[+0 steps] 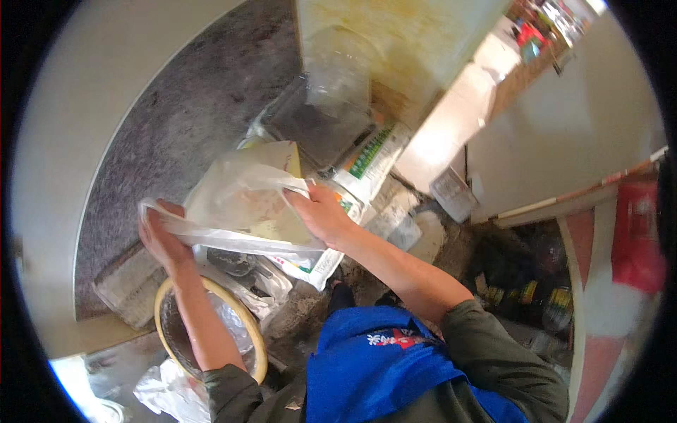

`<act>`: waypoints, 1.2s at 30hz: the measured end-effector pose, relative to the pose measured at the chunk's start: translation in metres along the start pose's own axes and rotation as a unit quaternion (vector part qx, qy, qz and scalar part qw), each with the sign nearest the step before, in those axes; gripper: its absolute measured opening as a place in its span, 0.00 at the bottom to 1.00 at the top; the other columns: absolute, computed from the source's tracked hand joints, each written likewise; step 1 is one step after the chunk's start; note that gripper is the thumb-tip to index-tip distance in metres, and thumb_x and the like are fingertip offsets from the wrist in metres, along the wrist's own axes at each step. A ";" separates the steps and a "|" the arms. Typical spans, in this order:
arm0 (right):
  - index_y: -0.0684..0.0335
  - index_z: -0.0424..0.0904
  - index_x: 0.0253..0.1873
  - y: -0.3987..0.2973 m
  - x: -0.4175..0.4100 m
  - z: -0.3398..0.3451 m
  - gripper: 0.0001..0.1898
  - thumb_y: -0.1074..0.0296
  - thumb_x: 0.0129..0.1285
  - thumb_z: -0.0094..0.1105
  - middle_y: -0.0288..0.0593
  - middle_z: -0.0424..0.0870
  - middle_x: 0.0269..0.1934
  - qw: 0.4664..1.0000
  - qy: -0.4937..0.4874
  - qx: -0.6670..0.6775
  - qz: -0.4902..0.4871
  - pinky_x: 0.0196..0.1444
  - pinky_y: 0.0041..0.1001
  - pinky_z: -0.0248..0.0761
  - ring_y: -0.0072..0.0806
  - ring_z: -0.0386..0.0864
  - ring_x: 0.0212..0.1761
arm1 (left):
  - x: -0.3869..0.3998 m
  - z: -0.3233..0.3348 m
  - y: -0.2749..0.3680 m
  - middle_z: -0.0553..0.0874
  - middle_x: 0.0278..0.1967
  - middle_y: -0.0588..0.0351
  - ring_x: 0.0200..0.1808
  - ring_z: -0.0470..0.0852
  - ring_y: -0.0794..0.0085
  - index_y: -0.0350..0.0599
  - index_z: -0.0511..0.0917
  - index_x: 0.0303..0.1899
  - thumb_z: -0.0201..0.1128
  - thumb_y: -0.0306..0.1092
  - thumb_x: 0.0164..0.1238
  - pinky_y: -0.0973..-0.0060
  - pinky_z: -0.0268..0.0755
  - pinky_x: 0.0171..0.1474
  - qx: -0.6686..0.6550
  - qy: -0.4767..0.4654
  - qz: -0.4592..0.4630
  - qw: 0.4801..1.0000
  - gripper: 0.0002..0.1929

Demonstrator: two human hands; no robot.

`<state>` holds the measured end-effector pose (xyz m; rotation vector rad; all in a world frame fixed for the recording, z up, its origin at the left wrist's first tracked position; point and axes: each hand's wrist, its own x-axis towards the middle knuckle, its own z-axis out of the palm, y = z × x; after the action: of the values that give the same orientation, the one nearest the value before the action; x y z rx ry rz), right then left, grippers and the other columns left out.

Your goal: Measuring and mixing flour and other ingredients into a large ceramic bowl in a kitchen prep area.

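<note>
A translucent white plastic bag [238,211] is stretched between my hands, its mouth spread wide. My left hand [165,232] grips the rim on the left, with the fingers curled inside the plastic. On the other side, my right hand [322,211] pinches the edge between thumb and fingers. Beneath the bag lie printed white sacks [320,269], partly hidden by it. A yellowish printed sheet or package [288,153] shows behind the bag. Under my left forearm stands a round bin with a pale yellow rim [254,330], holding clear plastic.
Clear plastic containers [322,127] are piled beyond the bag. A stone-like block [129,285] leans by the dark panel at left. Crumpled plastic [172,391] lies beside the bin. Bottles or jars [555,306] stand low at right, near a red package [637,238].
</note>
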<state>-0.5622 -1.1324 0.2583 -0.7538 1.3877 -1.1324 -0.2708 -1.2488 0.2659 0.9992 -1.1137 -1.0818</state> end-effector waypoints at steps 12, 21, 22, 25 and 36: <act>0.72 0.83 0.51 -0.059 -0.149 -0.101 0.17 0.62 0.77 0.53 0.36 0.85 0.35 0.975 0.012 0.149 -0.167 0.41 0.29 0.72 0.20 0.77 0.37 | -0.038 0.145 0.134 0.65 0.22 0.63 0.23 0.62 0.77 0.50 0.65 0.28 0.49 0.40 0.77 0.73 0.56 0.26 -0.078 -0.031 0.033 0.996 0.14; 0.67 0.83 0.49 -0.064 -0.189 -0.195 0.17 0.57 0.79 0.54 0.36 0.86 0.33 0.923 0.114 0.349 -0.120 0.30 0.22 0.73 0.17 0.78 0.27 | -0.105 0.240 0.113 0.70 0.25 0.61 0.22 0.67 0.78 0.47 0.67 0.30 0.50 0.39 0.78 0.75 0.62 0.24 -0.087 -0.093 -0.014 0.992 0.13; 0.67 0.82 0.50 -0.065 -0.204 -0.208 0.17 0.57 0.79 0.54 0.38 0.87 0.36 0.930 0.135 0.327 -0.099 0.34 0.24 0.75 0.19 0.81 0.30 | -0.117 0.249 0.104 0.71 0.25 0.60 0.24 0.68 0.78 0.47 0.68 0.31 0.50 0.39 0.78 0.75 0.63 0.25 -0.102 -0.142 -0.026 0.984 0.13; 0.69 0.80 0.55 -0.035 -0.239 -0.243 0.18 0.58 0.78 0.54 0.44 0.88 0.45 0.918 0.193 0.336 -0.085 0.47 0.29 0.80 0.26 0.86 0.41 | -0.162 0.284 0.069 0.71 0.24 0.63 0.23 0.69 0.79 0.49 0.69 0.30 0.50 0.40 0.79 0.74 0.65 0.27 0.012 -0.130 -0.040 0.991 0.14; 0.72 0.77 0.63 0.168 -0.304 -0.313 0.21 0.58 0.79 0.54 0.46 0.86 0.55 0.897 0.405 0.164 0.065 0.58 0.31 0.76 0.30 0.84 0.52 | -0.318 0.351 -0.120 0.69 0.21 0.72 0.23 0.64 0.87 0.48 0.72 0.25 0.54 0.34 0.74 0.78 0.54 0.25 -0.002 -0.251 -0.315 0.915 0.14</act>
<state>-0.7910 -0.7321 0.1802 0.1002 1.8101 -1.6098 -0.6661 -0.9857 0.1514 1.1448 -1.2162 -1.9454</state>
